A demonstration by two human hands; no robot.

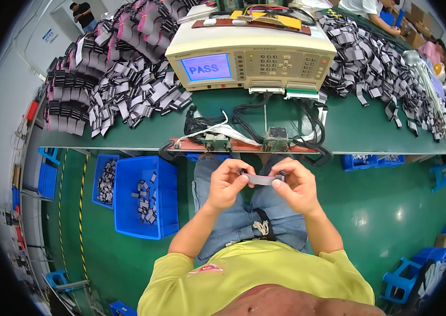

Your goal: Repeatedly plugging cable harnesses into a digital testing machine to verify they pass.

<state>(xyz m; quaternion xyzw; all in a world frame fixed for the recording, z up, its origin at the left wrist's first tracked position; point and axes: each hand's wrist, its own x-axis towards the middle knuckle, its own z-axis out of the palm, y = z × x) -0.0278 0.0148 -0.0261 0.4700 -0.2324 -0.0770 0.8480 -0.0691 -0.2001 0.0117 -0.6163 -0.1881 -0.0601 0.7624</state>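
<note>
Between both hands I hold a short grey ribbon cable [261,180] with a black connector at each end. My left hand [229,181] pinches its left end, and my right hand [294,184] pinches the right end. The cable is stretched nearly level above my lap, just in front of the bench edge. Beyond it, two test sockets, the left socket [216,142] and the right socket [275,139], sit on a red strip along that edge, apart from the cable. Black and white wires run from them to a beige cable tester [249,58] with a lit blue screen.
Piles of ribbon cables [133,95] cover the green bench [223,108] on the left, with another heap [362,63] on the right. Blue bins [146,197] with cables stand on the floor at left. A black handle [320,158] juts from the strip. Two people are farther back.
</note>
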